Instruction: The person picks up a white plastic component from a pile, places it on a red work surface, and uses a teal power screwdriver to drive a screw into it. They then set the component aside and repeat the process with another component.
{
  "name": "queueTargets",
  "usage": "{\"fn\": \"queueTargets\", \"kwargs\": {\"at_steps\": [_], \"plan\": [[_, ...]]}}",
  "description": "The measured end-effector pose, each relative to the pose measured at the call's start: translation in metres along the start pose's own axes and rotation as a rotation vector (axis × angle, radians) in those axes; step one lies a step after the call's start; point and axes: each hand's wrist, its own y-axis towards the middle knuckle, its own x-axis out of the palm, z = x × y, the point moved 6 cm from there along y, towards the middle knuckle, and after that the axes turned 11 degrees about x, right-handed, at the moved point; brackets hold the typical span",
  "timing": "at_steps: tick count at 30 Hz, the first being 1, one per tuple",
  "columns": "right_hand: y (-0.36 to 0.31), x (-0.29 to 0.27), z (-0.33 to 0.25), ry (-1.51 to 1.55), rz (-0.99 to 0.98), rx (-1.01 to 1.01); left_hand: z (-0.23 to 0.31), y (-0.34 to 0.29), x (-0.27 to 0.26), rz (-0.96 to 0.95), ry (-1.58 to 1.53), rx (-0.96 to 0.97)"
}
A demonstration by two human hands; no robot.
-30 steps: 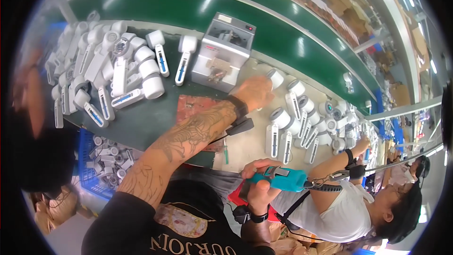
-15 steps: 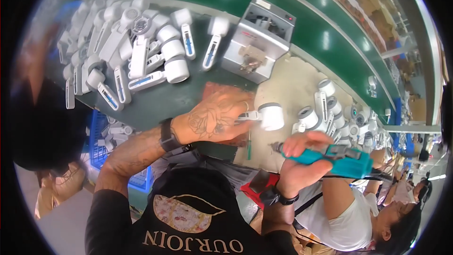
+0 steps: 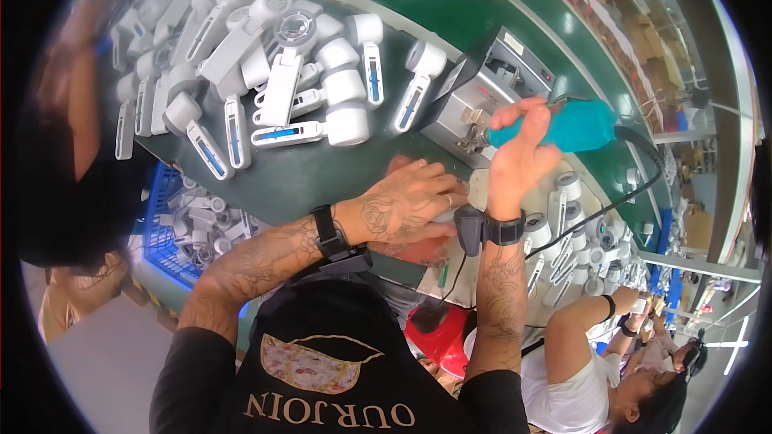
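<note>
My right hand point(image 3: 523, 153) is wrapped round a teal electric screwdriver point(image 3: 583, 124), raised at the front of a silver screw feeder box point(image 3: 462, 100). The tool's tip meets or nearly meets the metal outlet point(image 3: 473, 135) there; the exact contact is too small to tell. Low over a reddish pad point(image 3: 402, 247), my left hand point(image 3: 414, 201) is closed on a white handheld fan point(image 3: 445, 215). Only a sliver of that fan shows, since my fingers and my right wrist cover the rest.
Many white handheld fans point(image 3: 281, 88) lie heaped at the left, and more fans point(image 3: 563, 225) at the right. A blue basket point(image 3: 165, 245) of white parts stands below the table's left edge. The driver's black cable point(image 3: 595, 221) loops at right. People sit at both sides.
My right hand has carried the electric screwdriver up and away from the mat to the screw feeder. My left hand keeps its grip on the fan. The whole view has shifted somewhat.
</note>
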Motion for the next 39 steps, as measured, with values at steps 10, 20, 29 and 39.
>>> {"fn": "queueTargets", "kwargs": {"at_steps": [10,20,29,39], "plan": [[-0.042,-0.026,-0.021,0.089,-0.038,0.141,-0.004,0.000,0.002,0.027,0.025,-0.038],[-0.070,-0.049,-0.019,0.033,-0.038,0.112,-0.003,0.001,0.001,-0.024,-0.028,-0.058],[-0.074,-0.050,-0.003,0.079,-0.073,0.104,-0.001,0.002,0.003,-0.003,0.028,-0.072],[-0.067,-0.046,0.002,0.028,-0.043,0.233,-0.003,0.001,0.005,-0.006,0.084,-0.051]]}}
